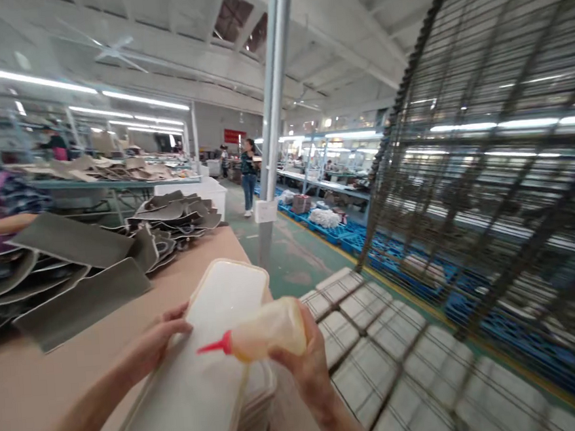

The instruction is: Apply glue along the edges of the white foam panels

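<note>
- Right hand (pixel 305 365) is wrapped tight around a bottle (pixel 268 328), held sideways, its red nozzle (pixel 212 345) pointing left over a white tray (pixel 214 365).
- Left hand (pixel 158 339) grips the tray's left edge, thumb on top, fingers curled under.
- Tray lies tilted on the table (pixel 58 389), atop a stack of like trays.
- Grey sheets (pixel 80 282) pile behind, farther left.
- Wire racks (pixel 376 354) lie right of the table; a person (pixel 248 175) stands far down the aisle.
</note>
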Tool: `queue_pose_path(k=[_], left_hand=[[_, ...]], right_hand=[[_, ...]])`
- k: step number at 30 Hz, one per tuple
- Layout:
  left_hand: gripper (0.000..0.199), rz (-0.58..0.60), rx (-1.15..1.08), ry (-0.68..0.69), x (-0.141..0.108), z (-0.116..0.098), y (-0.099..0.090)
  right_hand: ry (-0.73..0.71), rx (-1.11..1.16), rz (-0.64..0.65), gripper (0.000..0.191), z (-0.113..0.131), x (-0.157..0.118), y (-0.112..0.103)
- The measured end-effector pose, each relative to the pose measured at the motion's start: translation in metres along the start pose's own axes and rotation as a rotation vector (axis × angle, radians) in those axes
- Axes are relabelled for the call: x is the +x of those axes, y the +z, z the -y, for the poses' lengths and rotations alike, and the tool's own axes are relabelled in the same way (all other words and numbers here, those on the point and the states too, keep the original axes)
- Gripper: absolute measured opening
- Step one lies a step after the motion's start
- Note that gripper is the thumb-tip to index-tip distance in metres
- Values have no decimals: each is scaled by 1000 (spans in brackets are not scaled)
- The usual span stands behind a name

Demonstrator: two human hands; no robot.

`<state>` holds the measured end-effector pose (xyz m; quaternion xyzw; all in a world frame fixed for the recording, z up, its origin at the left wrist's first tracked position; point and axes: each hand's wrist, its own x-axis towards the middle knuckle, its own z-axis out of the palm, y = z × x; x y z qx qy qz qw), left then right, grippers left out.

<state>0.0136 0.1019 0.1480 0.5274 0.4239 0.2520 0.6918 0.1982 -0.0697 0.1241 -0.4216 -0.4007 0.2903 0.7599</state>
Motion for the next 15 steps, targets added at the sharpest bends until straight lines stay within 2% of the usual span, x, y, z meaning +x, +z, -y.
queue_pose_path(k=[2, 3, 5, 6, 7, 8, 10, 11, 14, 15], left_hand=[[55, 32, 30, 2, 13, -1, 23], [53, 53, 44, 8, 19, -2, 37], [52, 96, 61, 21, 32, -9, 72], [51, 110, 65, 30, 39, -14, 92], [51, 120, 73, 46, 46, -19, 113], [50, 130, 81, 73, 53, -25, 136], [50, 177, 97, 160, 69, -34, 184], [50, 215, 101, 214, 76, -36, 209], [48, 357, 155, 362, 102, -21, 284], [45, 390, 194, 394, 113, -8, 307]], right_hand=[[-75, 3, -135, 75, 9, -1, -16], [-54, 10, -133, 74, 14, -4, -25], [32, 80, -46, 71, 22, -12, -48], [56, 142, -48, 69, 28, -17, -63], [52, 213, -112, 67, 36, -22, -82], [18, 276, -226, 67, 47, -26, -105], [-132, 370, -633, 58, 76, -36, -167], [-203, 392, -764, 54, 93, -43, -203], [-241, 418, -1000, 33, 138, -81, -308], [-283, 279, -955, 31, 147, -97, -337]])
